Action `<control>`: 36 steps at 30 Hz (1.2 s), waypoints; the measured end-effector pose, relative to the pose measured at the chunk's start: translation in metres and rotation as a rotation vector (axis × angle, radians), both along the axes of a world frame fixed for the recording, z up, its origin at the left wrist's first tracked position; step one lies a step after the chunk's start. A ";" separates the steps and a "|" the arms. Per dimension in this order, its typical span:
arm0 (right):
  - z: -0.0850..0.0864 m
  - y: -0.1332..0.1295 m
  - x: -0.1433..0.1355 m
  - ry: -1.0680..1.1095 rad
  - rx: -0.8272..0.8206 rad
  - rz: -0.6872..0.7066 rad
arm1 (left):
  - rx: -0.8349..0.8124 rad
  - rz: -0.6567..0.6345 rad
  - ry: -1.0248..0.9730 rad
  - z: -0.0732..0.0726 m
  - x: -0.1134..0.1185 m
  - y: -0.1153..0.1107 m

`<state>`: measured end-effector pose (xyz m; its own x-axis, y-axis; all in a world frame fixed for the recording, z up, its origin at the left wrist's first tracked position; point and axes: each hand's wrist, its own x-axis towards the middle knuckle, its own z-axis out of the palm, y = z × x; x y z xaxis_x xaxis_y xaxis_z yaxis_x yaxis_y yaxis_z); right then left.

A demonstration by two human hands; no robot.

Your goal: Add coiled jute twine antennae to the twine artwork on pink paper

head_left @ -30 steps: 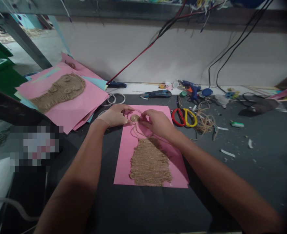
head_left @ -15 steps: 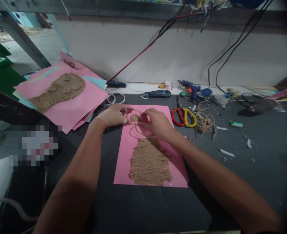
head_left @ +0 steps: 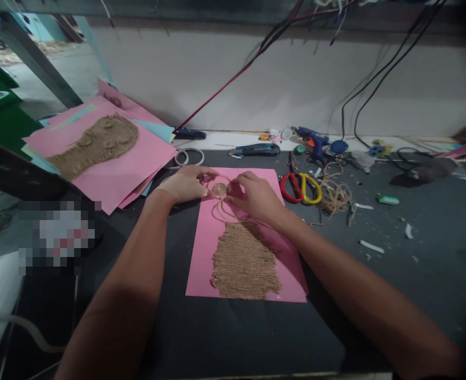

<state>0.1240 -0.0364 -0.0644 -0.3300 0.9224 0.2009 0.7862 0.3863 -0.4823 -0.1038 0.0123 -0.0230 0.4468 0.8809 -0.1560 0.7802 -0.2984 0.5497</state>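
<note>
A pink sheet [head_left: 199, 269] lies on the dark table with a brown panel of jute twine rows [head_left: 245, 261] on its lower part. Above the panel, a small coiled twine disc [head_left: 219, 189] rests on the paper, ringed by loose loops of twine [head_left: 217, 212]. My left hand [head_left: 187, 184] is at the disc's left, thumb and forefinger curved round the edge of the loop. On the other side, my right hand [head_left: 254, 196] has its fingertips closed at the twine beside the disc; they partly hide what they grip.
Red-and-yellow-handled scissors [head_left: 300, 188] and tangled twine [head_left: 336, 195] lie right of the sheet. Behind are a utility knife [head_left: 257, 150], a blue glue gun [head_left: 315, 141] and tape rings [head_left: 189, 157]. Pink sheets bearing a twine piece [head_left: 102, 142] are stacked at left. Paper scraps [head_left: 371, 246] dot the right side.
The whole view has shifted slightly. Both hands stay round the coiled disc, with almost no visible movement of the fingers or twine.
</note>
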 end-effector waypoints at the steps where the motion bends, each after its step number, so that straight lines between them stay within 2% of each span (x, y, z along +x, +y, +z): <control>1: -0.001 0.000 0.000 0.007 0.005 0.003 | -0.002 0.007 -0.002 0.000 0.000 0.000; 14: -0.005 0.002 0.002 0.036 0.021 0.018 | 0.026 -0.012 -0.065 -0.008 -0.004 0.004; 36: 0.000 -0.003 -0.001 0.044 -0.001 -0.025 | 0.036 -0.009 -0.068 -0.007 0.003 0.002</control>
<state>0.1225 -0.0391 -0.0644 -0.2977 0.9303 0.2143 0.7735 0.3666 -0.5171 -0.1008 0.0147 -0.0301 0.4632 0.8813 -0.0935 0.7386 -0.3255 0.5904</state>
